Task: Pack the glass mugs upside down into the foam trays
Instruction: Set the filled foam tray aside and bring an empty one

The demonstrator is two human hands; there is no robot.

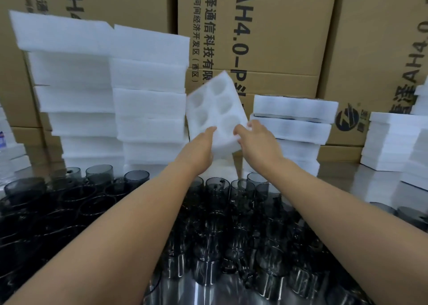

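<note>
Nearest the camera, smoky glass mugs [215,223] crowd the surface [361,177], many standing mouth up, none packed yet. Above them the left hand [199,151] and right hand [259,142] each close on a lower corner of an empty six-pocket foam tray [215,110], held tilted in the air. It should be brought down level, pockets up, onto bare surface clear of the mugs, before the foam stacks [148,100] and cartons [266,38].
</note>
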